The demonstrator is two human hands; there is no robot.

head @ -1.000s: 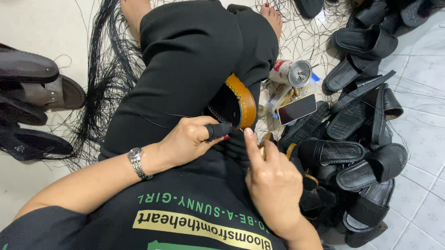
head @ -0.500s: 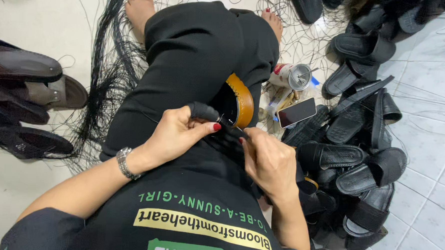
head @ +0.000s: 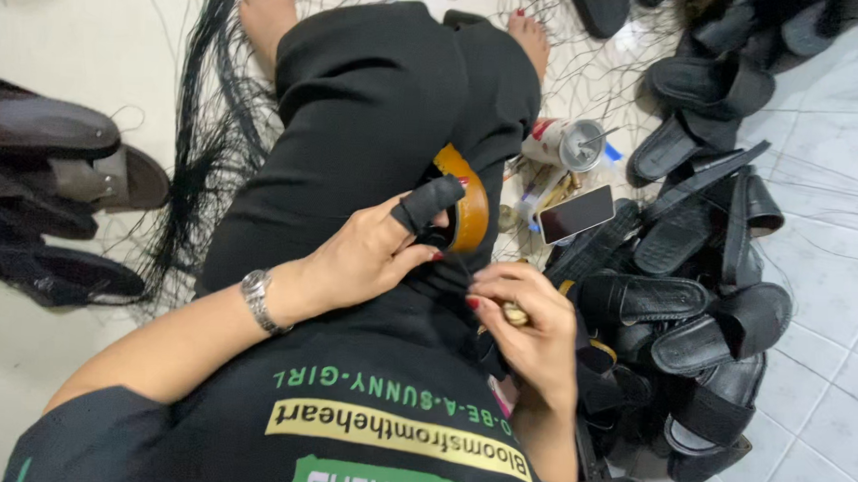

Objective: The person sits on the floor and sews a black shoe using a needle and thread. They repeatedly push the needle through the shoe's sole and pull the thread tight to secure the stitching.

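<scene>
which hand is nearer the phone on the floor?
Right. The right hand is just below the phone, beside the sandal pile. The left hand sits farther off, across the tan-soled sandal on the lap.

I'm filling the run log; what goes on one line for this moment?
left hand: grip on tan-soled sandal, thumb in black sleeve | right hand: pinching small tool, unclear | beside: black sandal pile, phone

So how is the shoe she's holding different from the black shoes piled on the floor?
The shoe in her lap shows a tan, orange-brown edge; the piled sandals look all black. The lap shoe is held by the left hand, standing on edge; the piled ones lie loose and untouched on the tiles. Both kinds have black straps.
</scene>
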